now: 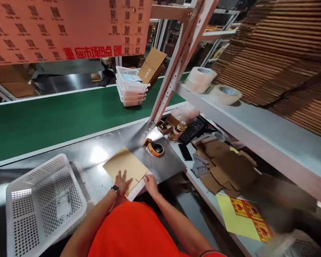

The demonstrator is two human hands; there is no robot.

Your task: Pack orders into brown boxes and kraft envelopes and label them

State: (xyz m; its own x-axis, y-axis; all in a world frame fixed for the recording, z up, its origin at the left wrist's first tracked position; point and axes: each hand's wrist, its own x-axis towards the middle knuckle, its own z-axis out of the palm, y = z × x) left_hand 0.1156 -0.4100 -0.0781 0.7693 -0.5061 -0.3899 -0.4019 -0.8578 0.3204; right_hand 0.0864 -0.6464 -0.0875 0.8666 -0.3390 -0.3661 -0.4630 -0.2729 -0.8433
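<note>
The left hand (121, 182) lay with fingers spread on the near part of the envelope (128, 162) (a watch (115, 188) circled that wrist), while the right hand (151, 185) pinched the white strip (136, 190) at the envelope's near right corner. The envelope rested flat on the table (169, 162). Left of it stood a white basket (37, 170); right of it, a tape roll (153, 148). Beyond it, stacked baskets (132, 93) stood on a green belt (69, 116).
</note>
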